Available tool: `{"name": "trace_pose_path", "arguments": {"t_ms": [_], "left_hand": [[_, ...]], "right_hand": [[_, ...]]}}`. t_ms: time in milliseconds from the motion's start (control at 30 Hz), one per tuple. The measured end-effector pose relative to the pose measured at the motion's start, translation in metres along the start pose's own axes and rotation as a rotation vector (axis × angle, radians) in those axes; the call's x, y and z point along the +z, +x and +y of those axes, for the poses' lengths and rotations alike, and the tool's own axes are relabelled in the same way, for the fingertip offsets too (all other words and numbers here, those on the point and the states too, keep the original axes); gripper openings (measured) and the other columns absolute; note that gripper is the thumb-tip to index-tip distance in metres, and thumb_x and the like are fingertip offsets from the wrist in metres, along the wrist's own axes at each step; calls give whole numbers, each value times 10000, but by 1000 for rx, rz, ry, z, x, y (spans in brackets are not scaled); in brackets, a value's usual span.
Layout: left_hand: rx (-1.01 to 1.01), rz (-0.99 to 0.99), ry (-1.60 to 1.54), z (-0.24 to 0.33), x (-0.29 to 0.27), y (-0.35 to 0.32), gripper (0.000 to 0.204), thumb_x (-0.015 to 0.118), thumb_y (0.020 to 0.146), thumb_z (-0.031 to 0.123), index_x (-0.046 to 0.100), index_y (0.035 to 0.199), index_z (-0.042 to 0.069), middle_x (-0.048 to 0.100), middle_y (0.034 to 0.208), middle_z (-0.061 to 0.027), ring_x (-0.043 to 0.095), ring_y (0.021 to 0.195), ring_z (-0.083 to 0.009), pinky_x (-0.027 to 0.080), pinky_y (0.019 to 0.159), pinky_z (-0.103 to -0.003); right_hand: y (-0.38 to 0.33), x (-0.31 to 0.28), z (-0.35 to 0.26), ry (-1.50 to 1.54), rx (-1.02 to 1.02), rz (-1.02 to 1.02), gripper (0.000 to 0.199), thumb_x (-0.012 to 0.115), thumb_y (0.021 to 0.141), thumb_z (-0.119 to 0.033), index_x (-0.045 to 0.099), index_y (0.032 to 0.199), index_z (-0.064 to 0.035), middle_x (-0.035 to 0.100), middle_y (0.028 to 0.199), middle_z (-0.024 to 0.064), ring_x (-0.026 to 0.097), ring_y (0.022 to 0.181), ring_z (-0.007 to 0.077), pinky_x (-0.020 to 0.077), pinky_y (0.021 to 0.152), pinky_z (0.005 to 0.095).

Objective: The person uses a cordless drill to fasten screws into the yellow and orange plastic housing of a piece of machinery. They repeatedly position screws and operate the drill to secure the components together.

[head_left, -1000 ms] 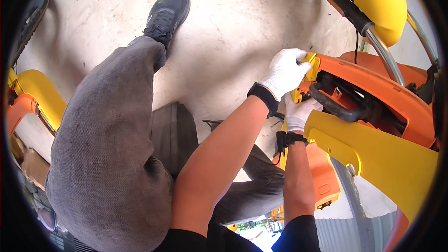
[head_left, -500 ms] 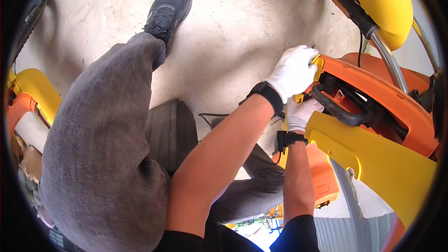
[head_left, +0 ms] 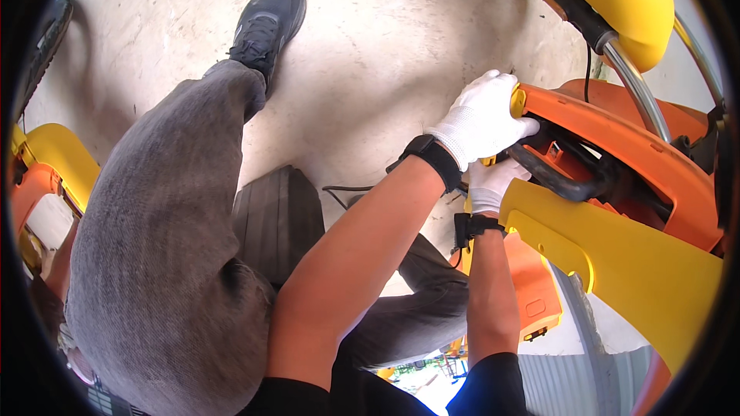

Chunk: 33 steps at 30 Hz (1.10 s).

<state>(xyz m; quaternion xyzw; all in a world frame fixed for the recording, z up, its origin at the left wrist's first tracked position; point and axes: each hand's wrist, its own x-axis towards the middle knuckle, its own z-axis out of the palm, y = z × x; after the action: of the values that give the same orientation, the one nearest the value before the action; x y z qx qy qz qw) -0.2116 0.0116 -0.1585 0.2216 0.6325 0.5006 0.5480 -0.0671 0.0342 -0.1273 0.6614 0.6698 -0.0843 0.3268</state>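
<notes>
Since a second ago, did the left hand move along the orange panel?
Yes. The left hand has slid up the orange panel, toward its upper edge; the right hand stays below.

The left hand [head_left: 482,119] sits on the machine's upper panel [head_left: 617,139], above the right hand [head_left: 489,185]; the lower panel [head_left: 617,262] lies beneath, the shoe [head_left: 266,23] far left.

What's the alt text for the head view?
Looking down, the white-gloved left hand grips the edge of an orange plastic panel, while the gloved right hand reaches under it beside a yellow panel. A grey-trousered leg and black shoe stretch over the concrete floor.
</notes>
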Motion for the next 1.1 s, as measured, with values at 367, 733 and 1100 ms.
{"name": "trace_pose_path", "arguments": {"t_ms": [367,733,1100], "left_hand": [[46,150,211,4,11,4,463,760,770,433,644,914,8,616,924,-163,645,877,-331,524,824,-406],[91,178,451,10,14,11,421,770,729,412,653,864,31,621,872,-126,673,816,-279,558,743,-350],[190,215,453,5,17,8,361,777,739,382,653,850,62,619,848,-107,668,809,-274,551,741,-358]], "right_hand": [[6,19,17,-8,-102,172,930,784,702,-508,393,1312,75,473,1281,285,471,1191,451,368,1023,527],[8,25,21,-46,-97,240,824,772,719,-505,473,1251,50,509,1225,260,500,1141,422,390,994,499],[9,28,26,33,-167,267,762,787,711,-467,504,1217,27,523,1223,254,487,1164,435,363,1020,507]]}}
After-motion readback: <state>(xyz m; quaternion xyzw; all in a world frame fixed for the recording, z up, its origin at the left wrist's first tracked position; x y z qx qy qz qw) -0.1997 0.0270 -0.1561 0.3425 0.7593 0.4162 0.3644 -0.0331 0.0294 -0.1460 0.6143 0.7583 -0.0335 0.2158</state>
